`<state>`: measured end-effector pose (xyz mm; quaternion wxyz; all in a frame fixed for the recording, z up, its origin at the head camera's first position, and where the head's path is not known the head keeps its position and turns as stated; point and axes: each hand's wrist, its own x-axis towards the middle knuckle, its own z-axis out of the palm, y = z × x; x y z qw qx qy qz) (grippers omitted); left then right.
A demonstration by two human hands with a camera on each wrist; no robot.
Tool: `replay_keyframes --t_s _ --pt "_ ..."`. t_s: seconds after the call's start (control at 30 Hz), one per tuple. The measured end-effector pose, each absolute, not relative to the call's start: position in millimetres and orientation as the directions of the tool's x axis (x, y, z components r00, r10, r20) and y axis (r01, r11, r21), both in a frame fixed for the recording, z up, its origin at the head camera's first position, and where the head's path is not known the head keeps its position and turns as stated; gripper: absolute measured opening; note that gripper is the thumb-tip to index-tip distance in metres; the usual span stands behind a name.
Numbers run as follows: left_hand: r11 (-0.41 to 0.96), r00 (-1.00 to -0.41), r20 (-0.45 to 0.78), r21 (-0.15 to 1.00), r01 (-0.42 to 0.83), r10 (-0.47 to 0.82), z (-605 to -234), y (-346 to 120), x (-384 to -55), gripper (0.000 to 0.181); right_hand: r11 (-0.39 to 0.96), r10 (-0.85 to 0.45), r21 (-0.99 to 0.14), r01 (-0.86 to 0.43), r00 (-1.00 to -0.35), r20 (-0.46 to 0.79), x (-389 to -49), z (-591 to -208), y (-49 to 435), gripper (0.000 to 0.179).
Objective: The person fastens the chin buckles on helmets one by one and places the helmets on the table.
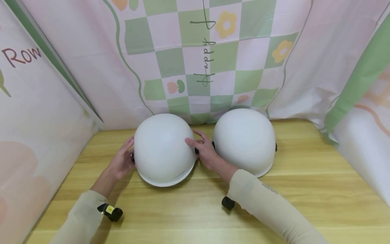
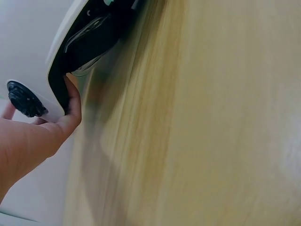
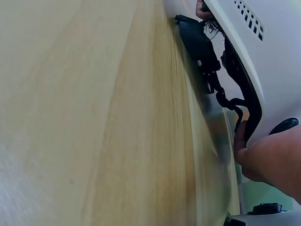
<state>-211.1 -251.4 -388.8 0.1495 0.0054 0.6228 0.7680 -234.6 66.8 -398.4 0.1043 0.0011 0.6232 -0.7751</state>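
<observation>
A white helmet (image 1: 164, 145) stands at the left of the wooden table, its dome facing up. My left hand (image 1: 122, 161) grips its left side by the lower edge, close to a black round knob (image 2: 26, 99). On the opposite side my right hand (image 1: 205, 150) holds the edge, fingers curled under the rim in the right wrist view. Beneath the shell, black padding and a strap with a buckle (image 3: 211, 77) show, and a gap separates the near rim from the tabletop. Small vent slots (image 3: 249, 20) mark the shell.
A second white helmet (image 1: 243, 140) sits just right of my right hand, dome up. Behind both hangs a curtain (image 1: 225, 57) with green checks and flowers, and another printed cloth (image 1: 39, 112) borders the left. The table (image 1: 170, 217) stretches toward me.
</observation>
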Motion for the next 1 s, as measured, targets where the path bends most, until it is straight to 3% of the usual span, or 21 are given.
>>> replay_keyframes --t_s 0.63,1.0 --pt "-0.155 -0.973 -0.134 0.974 -0.164 0.186 -378 -246 -210 0.029 -0.264 -0.044 -0.959 0.099 -0.995 -0.091 -234 -395 60 0.063" --pt "-0.172 -0.972 -0.091 0.976 -0.13 0.215 -371 -245 -207 0.03 -0.3 -0.07 -0.953 0.048 -0.997 -0.028 -234 -393 64 0.063"
